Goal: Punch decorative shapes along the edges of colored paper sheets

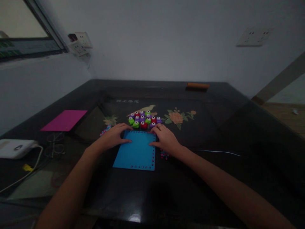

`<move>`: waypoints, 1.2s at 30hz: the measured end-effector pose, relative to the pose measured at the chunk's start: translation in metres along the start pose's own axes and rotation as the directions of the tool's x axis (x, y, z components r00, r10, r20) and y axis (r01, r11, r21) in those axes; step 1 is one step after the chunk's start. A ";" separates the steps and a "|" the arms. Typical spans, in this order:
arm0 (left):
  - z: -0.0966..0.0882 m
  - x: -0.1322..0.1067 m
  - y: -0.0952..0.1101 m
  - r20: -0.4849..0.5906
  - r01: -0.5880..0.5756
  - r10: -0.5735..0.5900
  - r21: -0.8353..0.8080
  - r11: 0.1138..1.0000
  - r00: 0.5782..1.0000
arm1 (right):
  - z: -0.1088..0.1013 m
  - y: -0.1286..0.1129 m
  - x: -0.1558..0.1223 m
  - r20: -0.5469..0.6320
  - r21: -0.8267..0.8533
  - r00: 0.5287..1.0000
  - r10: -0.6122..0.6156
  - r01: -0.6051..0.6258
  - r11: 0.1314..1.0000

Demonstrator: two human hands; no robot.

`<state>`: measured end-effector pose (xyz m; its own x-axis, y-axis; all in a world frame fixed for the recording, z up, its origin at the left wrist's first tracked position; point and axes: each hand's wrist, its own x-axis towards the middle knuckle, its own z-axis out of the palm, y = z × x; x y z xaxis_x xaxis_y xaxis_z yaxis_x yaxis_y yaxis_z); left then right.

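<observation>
A dark glossy table (190, 184) is set against a pale wall (166, 41). Its surface is decorated with a flower print (176, 117), a bird print (149, 109) and a row of pale characters (127, 101). Near the far edge, right of the middle, an orange-brown roll (197, 86) is seen lying. On the left, a pink sheet (65, 121) is laid flat; nearer, a white device (14, 149) is placed, joined to a pale cable (39, 159) beside a yellow scrap (27, 167). High on the right, a socket plate (254, 36) is mounted; at far left, a dark-framed window (21, 19) is seen.
</observation>
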<state>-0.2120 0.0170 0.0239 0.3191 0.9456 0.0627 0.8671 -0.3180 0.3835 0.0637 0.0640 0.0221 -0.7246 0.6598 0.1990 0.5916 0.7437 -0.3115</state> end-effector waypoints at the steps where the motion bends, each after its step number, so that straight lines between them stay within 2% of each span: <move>1: 0.000 0.000 0.000 0.001 0.002 -0.002 -0.001 1.000 1.000 | 0.000 0.000 0.001 0.000 0.018 1.000 0.003 -0.003 1.000; 10: -0.002 -0.001 0.004 -0.012 0.015 -0.016 -0.005 1.000 1.000 | 0.003 -0.001 0.003 -0.008 0.177 0.998 -0.057 0.057 0.983; 16: -0.005 0.000 0.010 -0.014 0.011 -0.011 -0.016 1.000 1.000 | 0.004 -0.004 0.001 0.049 0.255 0.999 -0.020 0.007 0.967; 20: -0.008 0.000 0.013 -0.043 0.012 -0.013 -0.018 1.000 0.999 | 0.003 -0.005 0.002 0.041 0.283 0.999 0.008 -0.019 0.959; 24: -0.007 0.001 0.011 -0.070 0.068 -0.073 -0.075 0.995 0.995 | 0.002 -0.006 0.003 0.035 0.351 0.996 0.084 -0.091 0.932; 27: -0.008 0.001 0.010 -0.129 0.091 -0.112 -0.159 0.983 0.985 | 0.000 -0.005 0.005 0.042 0.424 0.991 0.124 -0.130 0.896; 29: -0.010 0.001 0.012 -0.185 0.090 -0.131 -0.216 0.972 0.974 | -0.002 -0.004 0.006 0.050 0.526 0.987 0.151 -0.155 0.836; 32: -0.014 0.001 0.017 -0.236 0.113 -0.194 -0.317 0.942 0.952 | -0.007 0.000 0.009 0.087 0.740 0.974 0.208 -0.203 0.641; 34: -0.015 0.001 0.022 -0.217 0.155 -0.268 -0.430 0.890 0.939 | -0.013 0.003 0.010 0.116 0.825 0.967 0.225 -0.220 0.521; 36: -0.013 0.002 0.029 -0.157 0.186 -0.329 -0.570 0.800 0.931 | -0.022 0.006 0.012 0.111 0.858 0.965 0.238 -0.214 0.467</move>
<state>-0.1917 0.0106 0.0472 -0.0477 0.9959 0.0771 0.5352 -0.0397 0.8438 0.0663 0.0786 0.0427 -0.5977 0.8016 0.0148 0.1277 0.1135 -0.9853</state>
